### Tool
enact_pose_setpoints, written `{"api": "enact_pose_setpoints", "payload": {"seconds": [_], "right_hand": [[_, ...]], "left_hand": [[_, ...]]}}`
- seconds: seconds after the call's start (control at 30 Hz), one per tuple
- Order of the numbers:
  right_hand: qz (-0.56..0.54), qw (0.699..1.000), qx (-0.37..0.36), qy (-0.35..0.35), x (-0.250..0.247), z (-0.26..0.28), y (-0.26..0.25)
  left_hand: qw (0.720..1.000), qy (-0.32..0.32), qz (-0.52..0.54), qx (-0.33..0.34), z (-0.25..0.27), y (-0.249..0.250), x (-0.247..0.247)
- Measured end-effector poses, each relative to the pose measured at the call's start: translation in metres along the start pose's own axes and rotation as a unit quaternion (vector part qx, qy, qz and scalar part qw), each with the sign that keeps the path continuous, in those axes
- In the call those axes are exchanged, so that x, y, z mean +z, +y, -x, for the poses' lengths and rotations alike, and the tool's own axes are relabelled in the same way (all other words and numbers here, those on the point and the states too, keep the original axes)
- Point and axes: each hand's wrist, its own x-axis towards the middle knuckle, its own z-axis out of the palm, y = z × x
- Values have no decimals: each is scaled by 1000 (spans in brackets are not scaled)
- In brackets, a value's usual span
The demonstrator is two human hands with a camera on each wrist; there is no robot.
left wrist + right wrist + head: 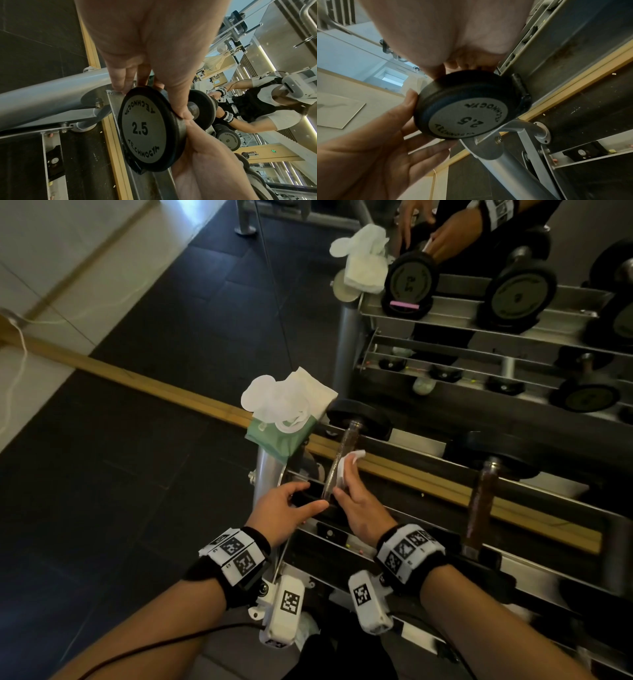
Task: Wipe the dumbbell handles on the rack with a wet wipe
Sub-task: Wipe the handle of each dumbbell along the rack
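Note:
A small dumbbell marked 2.5 lies at the left end of the rack. Its knurled handle runs away from me. My left hand holds its near black end disc between thumb and fingers; the same disc and the left hand show in the right wrist view. My right hand pinches a white wet wipe against the right side of the handle. The far disc rests on the back rail.
A green wipe pack with white wipes bunched out of its lid sits on the rack's left post. A second dumbbell lies to the right. A mirror behind the rack reflects the dumbbells and my hands. Dark floor lies to the left.

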Motion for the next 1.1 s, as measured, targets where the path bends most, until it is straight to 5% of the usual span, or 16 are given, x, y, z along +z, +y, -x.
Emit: {"api": "enact_pose_setpoints", "payload": {"seconds": [0.23,0.4,0.63,0.9,1.1], "right_hand": [[4,1000,12,15,-11,-19,-7],[-12,984,14,178,-5,-9,3],[-53,950,91,296,-26,-23,-8],[-175,951,75,245,-18,-29,-18],[-66,956,57,281,-18,-36,-21]], "left_hand": [[1000,0,-2,-1,0,1,-2],[1000,-5,4,-3,1,1,-1],[1000,2,6,-9,2,3,0],[1000,5,14,-7,2,2,1],[1000,8,16,-9,0,3,2]]}}
